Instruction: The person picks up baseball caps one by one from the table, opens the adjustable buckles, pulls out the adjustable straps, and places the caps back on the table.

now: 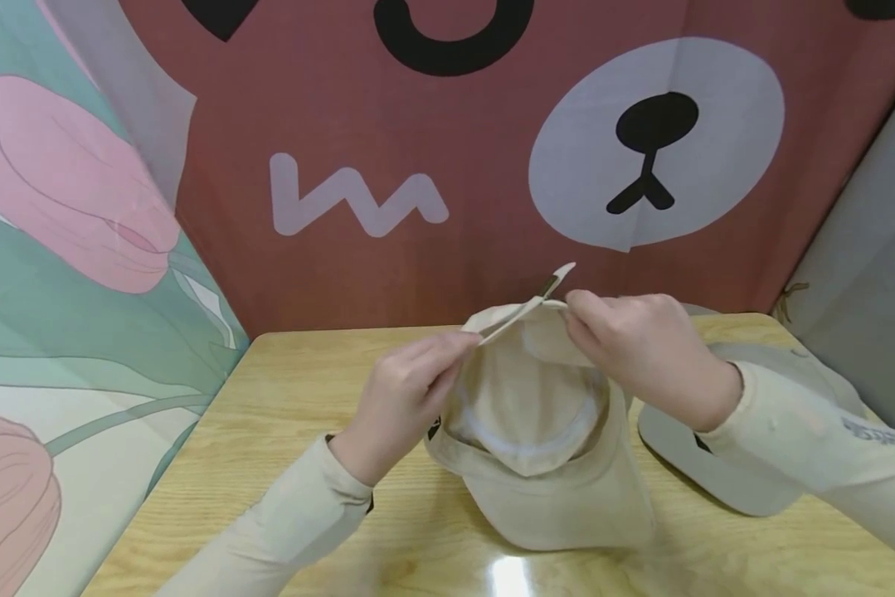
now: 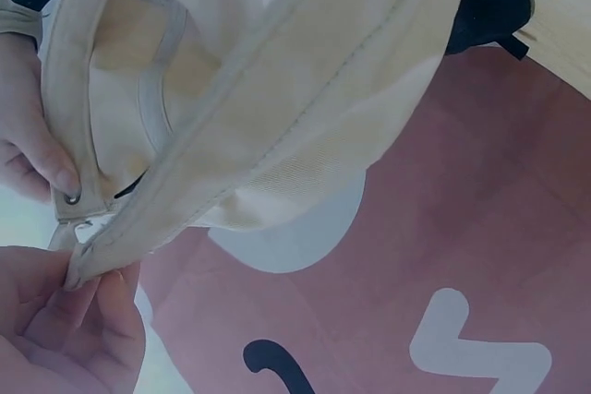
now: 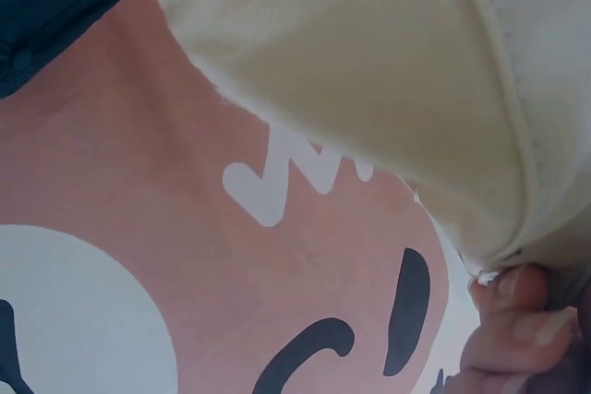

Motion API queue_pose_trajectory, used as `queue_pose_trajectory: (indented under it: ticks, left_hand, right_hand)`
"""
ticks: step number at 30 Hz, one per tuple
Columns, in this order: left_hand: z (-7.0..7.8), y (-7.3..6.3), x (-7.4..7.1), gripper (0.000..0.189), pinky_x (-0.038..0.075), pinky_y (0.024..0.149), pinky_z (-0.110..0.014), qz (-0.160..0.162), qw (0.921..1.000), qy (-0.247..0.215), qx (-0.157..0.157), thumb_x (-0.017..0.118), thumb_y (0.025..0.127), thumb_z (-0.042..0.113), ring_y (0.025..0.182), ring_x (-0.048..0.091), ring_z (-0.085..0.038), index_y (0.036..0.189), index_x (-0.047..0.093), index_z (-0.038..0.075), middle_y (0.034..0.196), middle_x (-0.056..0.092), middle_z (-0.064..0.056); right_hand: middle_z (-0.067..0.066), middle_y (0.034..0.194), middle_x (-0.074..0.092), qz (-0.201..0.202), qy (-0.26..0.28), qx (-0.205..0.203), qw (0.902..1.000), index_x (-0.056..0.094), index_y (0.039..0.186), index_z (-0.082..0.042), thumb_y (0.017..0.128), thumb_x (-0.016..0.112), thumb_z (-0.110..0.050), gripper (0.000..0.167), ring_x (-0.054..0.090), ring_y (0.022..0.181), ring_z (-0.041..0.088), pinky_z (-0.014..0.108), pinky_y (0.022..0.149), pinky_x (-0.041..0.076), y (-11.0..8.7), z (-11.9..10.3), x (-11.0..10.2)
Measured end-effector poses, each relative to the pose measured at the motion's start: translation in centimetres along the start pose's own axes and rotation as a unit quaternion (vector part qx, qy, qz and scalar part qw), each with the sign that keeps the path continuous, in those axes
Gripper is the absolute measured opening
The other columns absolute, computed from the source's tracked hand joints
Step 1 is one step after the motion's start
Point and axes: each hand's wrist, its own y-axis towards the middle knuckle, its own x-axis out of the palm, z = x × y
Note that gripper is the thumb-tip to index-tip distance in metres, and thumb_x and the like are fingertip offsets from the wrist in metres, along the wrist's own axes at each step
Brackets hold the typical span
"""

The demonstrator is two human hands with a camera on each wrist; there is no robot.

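Pale wood-grain table (image 1: 320, 365), far edge: left hand (image 1: 410, 394) and right hand (image 1: 644, 344) pinch a cream cloth cap (image 1: 547, 510) by its strap (image 1: 513, 321), probably steadying it.

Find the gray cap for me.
In the head view, the gray cap lies on the right of the table, beside the beige cap and partly behind the right sleeve.

Even light leaves white glare (image 1: 510, 575) on the table (image 1: 313, 390) and soft shadow (image 1: 471, 514) beside the held cap (image 1: 559, 510), while both wrist views look hazy.
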Motion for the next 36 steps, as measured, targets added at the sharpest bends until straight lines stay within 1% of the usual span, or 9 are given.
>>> queue_pose_trajectory:
  ticks: [8, 12, 17, 24, 28, 29, 33, 34, 36]
  left_hand:
    - [-0.4, 0.0, -0.3, 0.022, 0.054, 0.082, -0.029, 0.01, 0.9999, 0.006, 0.008, 0.069, 0.081, -0.011, 0.091, 0.069, -0.025, 0.101, 0.072, -0.003, 0.097, 0.072, -0.012]
    - [-0.4, 0.1, -0.4, 0.021, 0.054, 0.083, -0.029, 0.012, 0.9999, 0.007, 0.008, 0.069, 0.083, -0.009, 0.092, 0.069, -0.025, 0.102, 0.072, -0.003, 0.097, 0.072, -0.011]
    - [-0.5, -0.1, -0.4, 0.02, 0.054, 0.083, -0.028, 0.016, 0.9999, -0.004, 0.002, 0.069, 0.083, -0.009, 0.092, 0.069, -0.025, 0.103, 0.072, -0.003, 0.098, 0.072, -0.012]
    - [-0.5, -0.4, -0.3, 0.022, 0.054, 0.082, -0.028, 0.017, 0.9998, -0.013, -0.006, 0.07, 0.082, -0.01, 0.093, 0.07, -0.025, 0.104, 0.072, -0.004, 0.098, 0.072, -0.012]
    - [-0.3, -0.7, -0.3, 0.025, 0.053, 0.082, -0.027, 0.027, 0.9994, -0.021, -0.007, 0.072, 0.079, -0.011, 0.092, 0.07, -0.024, 0.103, 0.072, -0.004, 0.098, 0.072, -0.012]
    - [-0.3, -0.7, -0.3, 0.026, 0.053, 0.083, -0.027, 0.031, 0.9992, -0.025, -0.006, 0.072, 0.079, -0.011, 0.091, 0.07, -0.025, 0.103, 0.072, -0.004, 0.098, 0.072, -0.012]
    - [-0.2, -1.1, -0.3, 0.025, 0.053, 0.084, -0.028, 0.053, 0.9977, -0.041, 0.012, 0.071, 0.079, -0.013, 0.091, 0.07, -0.024, 0.102, 0.072, -0.004, 0.098, 0.072, -0.012]
    - [-0.2, -1.2, -0.2, 0.024, 0.053, 0.084, -0.028, 0.055, 0.9975, -0.041, 0.02, 0.07, 0.08, -0.012, 0.091, 0.07, -0.024, 0.102, 0.072, -0.004, 0.098, 0.072, -0.011]
    - [-0.2, -1.3, -0.1, 0.02, 0.053, 0.084, -0.028, 0.054, 0.997, -0.035, 0.043, 0.067, 0.084, -0.01, 0.091, 0.07, -0.023, 0.102, 0.072, -0.003, 0.099, 0.072, -0.012]
  right_hand:
    - [-0.007, 0.052, 0.018, -0.008, 0.001, 0.019, 0.9998, 0.034, 0.068, -0.009, 0.1, 0.027, -0.012, 0.033, 0.01, 0.049, 0.004, 0.023, 0.038, 0.012, 0.0, 0.2, -0.4]
    - [-0.007, 0.052, 0.018, -0.003, 0.003, 0.016, 0.9999, 0.033, 0.068, -0.009, 0.097, 0.029, -0.009, 0.03, 0.01, 0.05, 0.005, 0.023, 0.038, 0.013, 0.1, 0.2, -0.5]
    - [-0.007, 0.051, 0.019, 0.002, 0.008, 0.023, 0.9997, 0.038, 0.07, -0.007, 0.097, 0.03, -0.009, 0.028, 0.011, 0.048, 0.005, 0.024, 0.038, 0.014, 0.0, 0.4, -0.4]
    - [-0.008, 0.051, 0.021, -0.008, 0.019, 0.033, 0.9992, 0.042, 0.074, -0.005, 0.098, 0.03, -0.011, 0.028, 0.013, 0.046, 0.004, 0.024, 0.038, 0.015, -0.2, 0.7, -0.3]
    - [-0.008, 0.05, 0.022, -0.007, 0.016, 0.038, 0.9991, 0.043, 0.075, -0.005, 0.098, 0.03, -0.011, 0.027, 0.014, 0.044, 0.005, 0.024, 0.037, 0.016, -0.4, 0.7, -0.2]
    - [-0.008, 0.05, 0.022, -0.007, 0.016, 0.042, 0.999, 0.043, 0.074, -0.005, 0.097, 0.033, -0.01, 0.026, 0.015, 0.043, 0.006, 0.024, 0.037, 0.016, -0.4, 0.7, -0.2]
    - [-0.006, 0.05, 0.024, -0.013, 0.027, 0.081, 0.9962, 0.042, 0.07, -0.007, 0.091, 0.047, -0.003, 0.022, 0.018, 0.042, 0.008, 0.025, 0.038, 0.018, -0.6, 0.8, -0.1]
    - [-0.006, 0.05, 0.024, -0.016, 0.033, 0.092, 0.995, 0.041, 0.07, -0.008, 0.089, 0.05, -0.002, 0.022, 0.018, 0.042, 0.008, 0.025, 0.038, 0.019, -0.7, 0.8, -0.1]
    - [-0.006, 0.051, 0.024, -0.022, 0.048, 0.108, 0.9927, 0.041, 0.069, -0.009, 0.089, 0.051, -0.003, 0.023, 0.019, 0.042, 0.007, 0.025, 0.038, 0.02, -0.8, 0.8, -0.1]
